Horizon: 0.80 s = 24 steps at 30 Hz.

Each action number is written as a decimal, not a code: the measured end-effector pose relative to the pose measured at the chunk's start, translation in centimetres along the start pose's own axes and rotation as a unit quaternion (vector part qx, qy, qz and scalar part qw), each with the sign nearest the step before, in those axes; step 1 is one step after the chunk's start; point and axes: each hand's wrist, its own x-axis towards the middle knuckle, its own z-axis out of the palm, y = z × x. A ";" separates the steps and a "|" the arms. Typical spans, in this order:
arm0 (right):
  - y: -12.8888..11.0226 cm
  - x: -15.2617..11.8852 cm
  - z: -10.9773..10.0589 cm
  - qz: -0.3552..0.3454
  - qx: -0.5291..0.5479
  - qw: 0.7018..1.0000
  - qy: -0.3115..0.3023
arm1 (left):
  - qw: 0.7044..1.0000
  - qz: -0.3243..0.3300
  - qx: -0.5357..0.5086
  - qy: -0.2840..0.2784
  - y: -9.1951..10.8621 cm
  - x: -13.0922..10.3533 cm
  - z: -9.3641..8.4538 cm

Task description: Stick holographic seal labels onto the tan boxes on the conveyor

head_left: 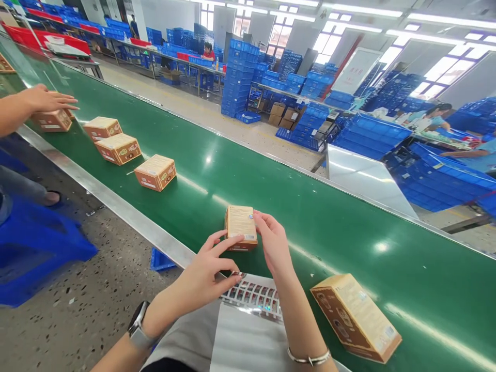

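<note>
In front of me on the green conveyor belt (217, 170) sits a small brown and cream carton (240, 223), printed side up. My left hand (211, 266) has its fingers spread, with the fingertips touching the carton's near left part. On the carton's right edge, my right hand (273, 237) presses thumb and fingers beside a small shiny sticker (251, 216). A sheet of shiny stickers (253, 295) lies below my hands, partly under the left thumb and right forearm. Another carton (354, 318), with a similar small sticker on top, stands to the right.
Several more cartons (155, 172) stand up the belt to the left. Another person's hand (48, 99) rests over one there. A metal rail (132, 217) edges the belt. A blue stool (42, 248) stands at left; stacked blue crates (240, 72) and workers are beyond.
</note>
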 end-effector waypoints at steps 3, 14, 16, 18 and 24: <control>0.6 0.1 -0.3 0.004 -0.005 1.000 0.029 | 0.999 -0.006 -0.025 -0.024 0.3 0.1 0.3; 0.7 -1.6 -1.9 0.004 -0.037 0.995 0.094 | 0.997 0.026 -0.046 -0.063 1.5 0.5 1.5; 0.6 -1.8 -2.2 0.002 -0.047 0.994 0.095 | 0.996 0.027 -0.048 -0.067 1.6 0.5 1.7; 0.5 -1.9 -2.5 -0.002 -0.063 0.994 0.094 | 0.996 0.030 -0.045 -0.070 1.7 0.6 1.8; 0.4 -2.3 -3.6 -0.029 -0.138 0.984 0.109 | 0.995 0.056 -0.035 -0.081 2.3 0.8 2.6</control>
